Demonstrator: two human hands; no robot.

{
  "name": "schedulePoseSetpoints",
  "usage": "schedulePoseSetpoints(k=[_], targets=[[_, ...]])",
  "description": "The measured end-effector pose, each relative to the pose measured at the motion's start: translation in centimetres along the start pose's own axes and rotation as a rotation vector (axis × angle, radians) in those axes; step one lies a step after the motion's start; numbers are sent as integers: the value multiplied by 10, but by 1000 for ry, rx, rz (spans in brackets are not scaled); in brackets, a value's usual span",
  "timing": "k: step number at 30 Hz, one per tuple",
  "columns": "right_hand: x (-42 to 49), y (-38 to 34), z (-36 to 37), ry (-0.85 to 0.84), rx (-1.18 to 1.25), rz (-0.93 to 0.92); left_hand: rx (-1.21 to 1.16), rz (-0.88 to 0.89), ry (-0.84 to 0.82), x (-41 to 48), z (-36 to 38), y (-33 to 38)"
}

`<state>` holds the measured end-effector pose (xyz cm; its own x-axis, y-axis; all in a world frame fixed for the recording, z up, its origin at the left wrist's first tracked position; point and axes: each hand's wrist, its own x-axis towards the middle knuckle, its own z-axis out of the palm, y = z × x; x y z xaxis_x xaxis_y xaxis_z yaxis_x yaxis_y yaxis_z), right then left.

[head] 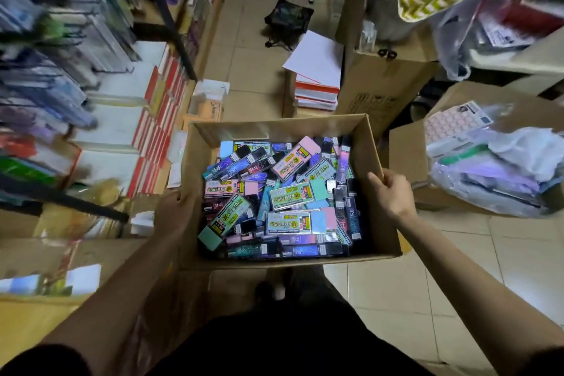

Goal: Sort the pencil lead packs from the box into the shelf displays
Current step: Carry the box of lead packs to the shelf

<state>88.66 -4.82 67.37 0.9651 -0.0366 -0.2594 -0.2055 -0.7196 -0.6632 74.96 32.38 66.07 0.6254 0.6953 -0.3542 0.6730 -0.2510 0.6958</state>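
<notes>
A: Well, where are the pencil lead packs [274,192]?
B: Loose in the box [283,128], between the fingers. Right fingers [386,183] grip its wall, left fingers [178,198] probably likewise. I'd reckon it heavy, packs slick, cardboard bendy: hold underneath.

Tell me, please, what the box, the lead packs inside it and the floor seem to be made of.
The box: corrugated cardboard, it seems; matte brown, with folded edges and a raw cut rim. The pencil lead packs: probably glossy plastic cases with printed labels; they catch highlights, though blur leaves it open. The floor: glazed ceramic tile, likely; pale squares, grout lines, soft reflections.
</notes>
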Motion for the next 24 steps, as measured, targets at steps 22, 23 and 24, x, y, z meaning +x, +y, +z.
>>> schedulePoseSetpoints(k=[22, 23, 24], targets=[[411, -250, 76, -91, -80, -127, -170, -162, 189, 338, 31, 205], [427, -260, 84, -98, -75, -127, -210, -173, 181, 358, 30, 212], [442, -270, 92, -106, -70, -129, -254, -184, 178, 378, 29, 219]])
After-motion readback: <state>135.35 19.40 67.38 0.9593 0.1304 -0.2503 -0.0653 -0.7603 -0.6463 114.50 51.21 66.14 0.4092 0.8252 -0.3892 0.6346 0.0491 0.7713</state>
